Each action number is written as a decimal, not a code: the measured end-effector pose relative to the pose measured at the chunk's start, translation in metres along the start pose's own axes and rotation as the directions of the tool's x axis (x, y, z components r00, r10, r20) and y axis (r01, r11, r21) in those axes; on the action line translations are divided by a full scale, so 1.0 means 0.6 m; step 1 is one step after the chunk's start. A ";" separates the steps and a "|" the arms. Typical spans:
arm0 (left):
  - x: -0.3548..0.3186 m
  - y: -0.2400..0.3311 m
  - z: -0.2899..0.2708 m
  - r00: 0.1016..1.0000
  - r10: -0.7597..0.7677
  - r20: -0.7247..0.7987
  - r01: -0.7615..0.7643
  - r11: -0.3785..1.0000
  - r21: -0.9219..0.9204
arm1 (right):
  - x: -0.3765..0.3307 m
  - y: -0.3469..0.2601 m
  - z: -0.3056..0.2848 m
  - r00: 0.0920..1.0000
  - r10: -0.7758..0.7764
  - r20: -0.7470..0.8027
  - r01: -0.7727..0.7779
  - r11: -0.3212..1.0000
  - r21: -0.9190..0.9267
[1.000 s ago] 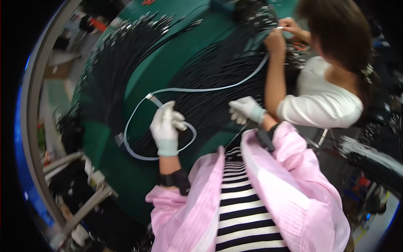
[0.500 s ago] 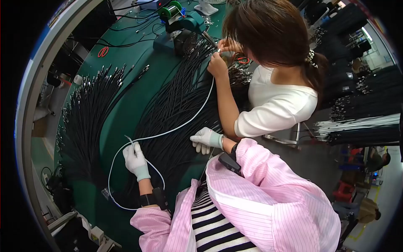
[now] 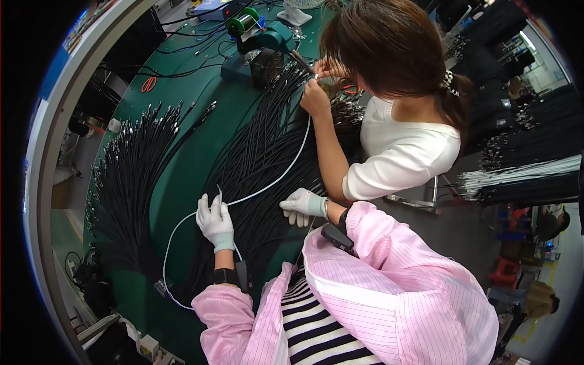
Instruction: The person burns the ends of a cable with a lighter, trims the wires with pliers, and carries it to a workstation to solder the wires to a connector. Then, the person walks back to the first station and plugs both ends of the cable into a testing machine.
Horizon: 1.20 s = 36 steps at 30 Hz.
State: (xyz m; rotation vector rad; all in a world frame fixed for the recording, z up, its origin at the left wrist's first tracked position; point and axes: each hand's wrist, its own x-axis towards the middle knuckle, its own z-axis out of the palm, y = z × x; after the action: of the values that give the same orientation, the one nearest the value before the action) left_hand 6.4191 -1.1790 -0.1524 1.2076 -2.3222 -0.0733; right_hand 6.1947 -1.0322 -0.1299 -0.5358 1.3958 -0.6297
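A white cable (image 3: 284,173) runs from a co-worker's hands (image 3: 315,94) down to my left hand (image 3: 215,224) and loops round on the left. My left hand, in a white glove, has the cable at its fingers, with a short thin end poking up past the fingertips. My right hand (image 3: 304,205), also gloved, rests on the near edge of a wide spread of black cables (image 3: 252,164), fingers loosely bent and apart. No object shows in it. The co-worker's fingers hold the cable's other end near a soldering machine (image 3: 277,38).
A fanned bundle of black cables (image 3: 135,176) with metal ends lies at the left of the green table (image 3: 182,161). Red-handled scissors (image 3: 149,84), a green spool (image 3: 244,21) and a small white fan (image 3: 295,13) are at the back. A metal frame post (image 3: 38,201) rises at the left.
My left hand has moved right and slightly down with the cable, its fingers now straighter. My right hand has barely moved. The co-worker's hands stay by the machine.
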 end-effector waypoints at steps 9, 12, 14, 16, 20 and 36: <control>-0.010 0.003 0.013 1.000 -0.010 0.001 0.010 1.000 0.026 | -0.001 -0.001 0.001 1.000 0.001 0.001 -0.001 1.000 0.000; -0.012 0.007 0.014 1.000 -0.001 0.007 0.001 0.999 0.032 | 0.000 0.001 -0.001 1.000 0.007 0.005 -0.007 1.000 0.008; -0.010 0.008 0.013 1.000 0.006 0.002 -0.006 0.999 0.035 | -0.001 0.002 -0.003 1.000 0.021 0.010 -0.022 1.000 0.014; -0.010 0.009 0.012 1.000 0.006 -0.009 -0.005 0.999 0.033 | -0.003 0.001 -0.002 1.000 0.006 0.009 -0.006 1.000 0.015; -0.013 0.008 0.013 1.000 -0.002 -0.022 0.003 0.999 0.032 | -0.006 -0.002 0.000 1.000 -0.015 0.003 0.015 1.000 0.002; -0.010 0.010 0.017 1.000 0.019 -0.024 -0.017 0.999 0.046 | -0.004 0.000 -0.005 1.000 0.009 0.025 -0.010 0.999 0.032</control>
State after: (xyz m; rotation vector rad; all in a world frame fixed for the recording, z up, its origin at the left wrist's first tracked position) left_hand 6.4128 -1.1728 -0.1618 1.2028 -2.3245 0.0007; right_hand 6.1913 -1.0306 -0.1283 -0.5096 1.3613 -0.6352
